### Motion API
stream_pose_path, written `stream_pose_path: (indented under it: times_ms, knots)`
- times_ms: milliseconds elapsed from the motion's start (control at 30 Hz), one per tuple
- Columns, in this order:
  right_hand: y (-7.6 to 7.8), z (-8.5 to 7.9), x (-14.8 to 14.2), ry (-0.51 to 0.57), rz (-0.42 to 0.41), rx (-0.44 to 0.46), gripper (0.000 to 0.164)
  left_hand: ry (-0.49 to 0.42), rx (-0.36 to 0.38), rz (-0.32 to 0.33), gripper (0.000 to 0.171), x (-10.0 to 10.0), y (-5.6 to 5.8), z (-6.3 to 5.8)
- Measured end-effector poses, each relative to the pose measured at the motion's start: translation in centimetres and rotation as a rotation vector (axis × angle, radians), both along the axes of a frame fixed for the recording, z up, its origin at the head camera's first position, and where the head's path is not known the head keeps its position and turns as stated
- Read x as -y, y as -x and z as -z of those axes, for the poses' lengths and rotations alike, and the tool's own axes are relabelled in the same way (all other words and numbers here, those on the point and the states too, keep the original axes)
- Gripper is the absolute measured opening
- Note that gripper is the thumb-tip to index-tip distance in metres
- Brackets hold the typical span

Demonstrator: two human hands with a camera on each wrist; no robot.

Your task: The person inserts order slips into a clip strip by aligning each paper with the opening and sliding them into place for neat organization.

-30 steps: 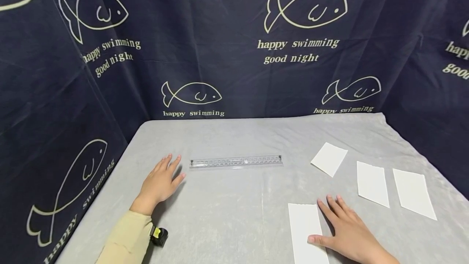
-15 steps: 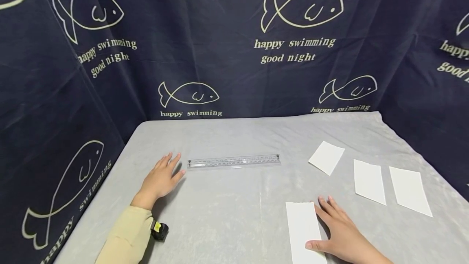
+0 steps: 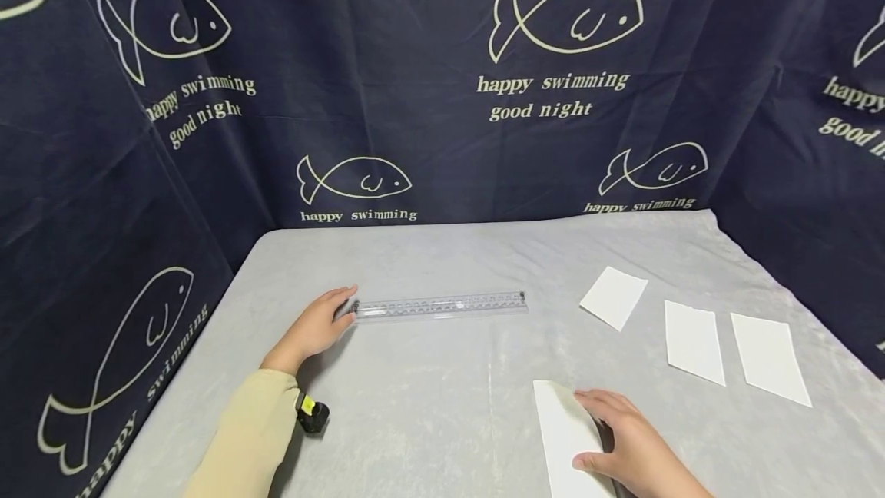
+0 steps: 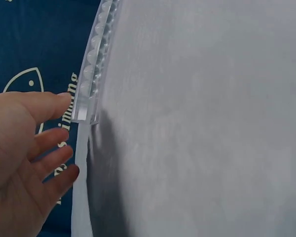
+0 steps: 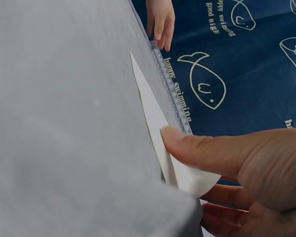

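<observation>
In the head view a white sheet of paper [image 3: 568, 444] lies at the front right of the table. My right hand [image 3: 632, 440] pinches its right edge, thumb on top and fingers behind, and that edge is lifted and bowed. The right wrist view shows the thumb [image 5: 180, 143] pressing on the curved paper [image 5: 155, 118]. Farther back lies a long clear plastic ruler-like strip [image 3: 442, 304] with a row of rounded shapes along it. My left hand [image 3: 319, 325] is at its left end, thumb and forefinger either side. In the left wrist view the thumb is beside the strip's end [image 4: 86, 106].
Three smaller white paper pieces [image 3: 614, 298], [image 3: 694, 343], [image 3: 770, 360] lie on the right side of the grey cloth-covered table [image 3: 429, 398]. A dark blue curtain [image 3: 442, 98] with fish outlines and lettering hangs behind and at both sides.
My left hand has moved right to the strip's end, and its fingers have drawn closer together. My right hand has gone from lying flat at the paper's edge to pinching and lifting that edge.
</observation>
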State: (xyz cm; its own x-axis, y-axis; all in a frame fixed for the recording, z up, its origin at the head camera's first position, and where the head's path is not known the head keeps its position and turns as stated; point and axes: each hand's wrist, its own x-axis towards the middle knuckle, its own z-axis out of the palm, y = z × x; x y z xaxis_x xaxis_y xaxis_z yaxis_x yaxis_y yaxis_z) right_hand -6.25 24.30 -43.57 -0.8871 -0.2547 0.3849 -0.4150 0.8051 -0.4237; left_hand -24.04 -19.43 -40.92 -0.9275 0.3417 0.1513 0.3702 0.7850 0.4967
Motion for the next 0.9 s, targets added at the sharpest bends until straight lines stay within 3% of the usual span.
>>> stream_pose_path:
  times_ms: [200, 333, 467, 633, 733, 900]
  knots:
    - [-0.2, -0.7, 0.6, 0.03, -0.052, 0.05, 0.068, -0.032, 0.011, -0.031, 0.04, -0.7, 0.7, 0.3]
    - [-0.1, -1.1, 0.9, 0.158, -0.111, 0.217, 0.06, -0.056, 0.009, -0.053, 0.035, -0.6, 0.9, 0.5]
    - [-0.1, -1.7, 0.8, 0.288, -0.093, 0.435, 0.054, -0.093, 0.011, -0.062, 0.03, -0.5, 1.1, 0.8]
    - [0.3, -1.8, 0.1, 0.415, -0.108, 0.545, 0.062, -0.154, 0.0, -0.045, 0.024, -0.5, 1.4, 0.9]
    - [0.8, -1.7, -0.2, 0.549, -0.135, 0.628, 0.07, -0.191, -0.001, -0.044, 0.022, -0.5, 1.4, 1.0]
    - [1.2, -1.3, -0.7, 0.732, -0.108, 0.773, 0.079, -0.238, 0.014, -0.048, 0.02, -0.4, 1.6, 1.2]
